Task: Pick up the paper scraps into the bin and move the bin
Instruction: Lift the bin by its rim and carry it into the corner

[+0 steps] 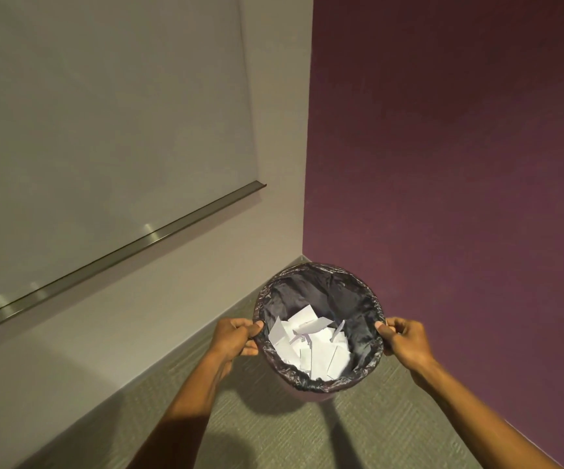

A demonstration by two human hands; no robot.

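Bin (267,292), paper scraps (311,346) inside, sat near the room corner. Left hand (235,338) pinched rim at 9 o'clock, right hand (404,340) at 3; opposed grips probably to keep it level while carrying.

A bin (321,387) is held close to a room's corner, where the left wall (138,333) meets the right wall (442,164); the floor (273,434) spreads out before and beneath it. Whether it touches the floor cannot be told. Paper scraps (311,350) lie heaped inside its liner (351,299), toward the near side. The person's left hand (236,336) grips the rim on the bin's left, the right hand (404,336) the rim opposite, both arms reaching in from the near edge. A board (104,113) hangs on the left wall, a ledge (121,253) along its lower edge, above and left of the bin.
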